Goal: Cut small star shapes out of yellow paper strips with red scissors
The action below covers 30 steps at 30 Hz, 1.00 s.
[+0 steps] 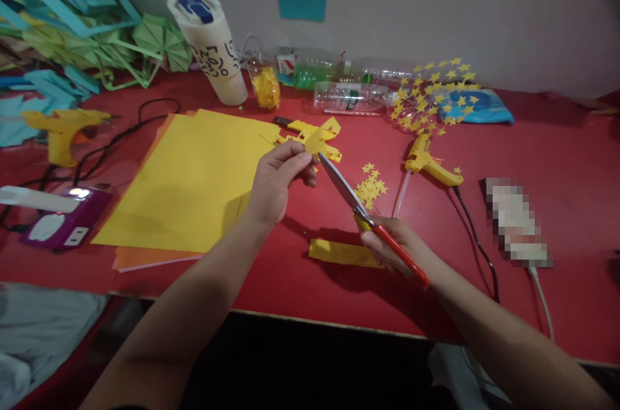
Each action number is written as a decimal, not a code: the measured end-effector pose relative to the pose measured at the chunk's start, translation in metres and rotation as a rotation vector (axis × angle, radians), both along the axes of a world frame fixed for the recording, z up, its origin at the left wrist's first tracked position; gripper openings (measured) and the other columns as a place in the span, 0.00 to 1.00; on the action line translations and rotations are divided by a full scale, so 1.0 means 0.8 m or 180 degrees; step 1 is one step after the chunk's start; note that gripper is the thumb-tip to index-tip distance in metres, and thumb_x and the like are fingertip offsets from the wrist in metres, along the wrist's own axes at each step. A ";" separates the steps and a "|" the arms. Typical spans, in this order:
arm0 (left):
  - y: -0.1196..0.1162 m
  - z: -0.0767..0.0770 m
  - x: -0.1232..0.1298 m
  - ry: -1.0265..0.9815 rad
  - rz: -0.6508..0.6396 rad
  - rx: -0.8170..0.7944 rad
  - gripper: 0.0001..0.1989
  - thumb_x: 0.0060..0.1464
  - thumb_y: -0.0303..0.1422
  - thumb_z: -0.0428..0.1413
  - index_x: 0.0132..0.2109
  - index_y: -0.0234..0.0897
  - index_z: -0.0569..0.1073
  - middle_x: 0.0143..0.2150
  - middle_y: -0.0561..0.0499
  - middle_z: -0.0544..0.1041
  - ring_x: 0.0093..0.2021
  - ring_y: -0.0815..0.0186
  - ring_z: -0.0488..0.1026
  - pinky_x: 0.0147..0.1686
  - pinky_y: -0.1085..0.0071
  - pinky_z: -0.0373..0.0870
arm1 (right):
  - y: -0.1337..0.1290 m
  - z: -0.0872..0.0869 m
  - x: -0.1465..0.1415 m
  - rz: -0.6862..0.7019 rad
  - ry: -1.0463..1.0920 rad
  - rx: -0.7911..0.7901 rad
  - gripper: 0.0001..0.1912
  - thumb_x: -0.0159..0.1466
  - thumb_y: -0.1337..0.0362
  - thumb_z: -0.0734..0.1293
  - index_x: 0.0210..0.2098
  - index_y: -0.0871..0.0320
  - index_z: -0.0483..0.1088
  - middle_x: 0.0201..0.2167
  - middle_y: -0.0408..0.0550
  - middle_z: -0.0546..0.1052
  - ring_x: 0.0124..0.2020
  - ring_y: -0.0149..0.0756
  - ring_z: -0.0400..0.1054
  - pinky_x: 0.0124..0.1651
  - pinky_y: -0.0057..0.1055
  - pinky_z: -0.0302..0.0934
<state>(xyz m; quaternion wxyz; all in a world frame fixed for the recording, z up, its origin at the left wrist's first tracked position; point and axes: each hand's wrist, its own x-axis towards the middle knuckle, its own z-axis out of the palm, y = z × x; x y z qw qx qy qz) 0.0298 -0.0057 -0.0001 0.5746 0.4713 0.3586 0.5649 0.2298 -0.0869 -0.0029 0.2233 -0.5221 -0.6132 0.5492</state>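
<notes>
My left hand (pixel 283 179) pinches a small piece of yellow paper (pixel 316 141) between thumb and fingers. Scissors with red handles (pixel 400 254) are in my right hand (pixel 394 242), their blades pointing up and left with the tip at the paper's edge. Small yellow paper stars (pixel 371 187) lie in a pile just beyond the scissors. Below the blades, a yellow paper strip (pixel 341 253) rests on the red table (pixel 290 287). Yellow scraps and a yellow cutter (pixel 303 130) lie behind my left hand.
Yellow sheets (pixel 194 184) cover the left middle. Glue guns (pixel 429 161) (pixel 65 132), a purple power strip (pixel 62 219) and a phone (pixel 517 221) lie around. Behind stand a tumbler (pixel 210 48), a jar (pixel 265 84), bottles (pixel 351 97) and a star-covered item (pixel 426 100).
</notes>
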 end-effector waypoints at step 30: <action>0.004 -0.012 -0.007 0.0383 -0.0164 0.0281 0.06 0.49 0.31 0.56 0.25 0.37 0.73 0.20 0.55 0.71 0.21 0.74 0.69 0.23 0.75 0.72 | 0.001 -0.009 0.008 0.0276 0.0187 -0.0187 0.27 0.60 0.38 0.62 0.22 0.54 0.54 0.14 0.36 0.59 0.13 0.23 0.52 0.16 0.25 0.46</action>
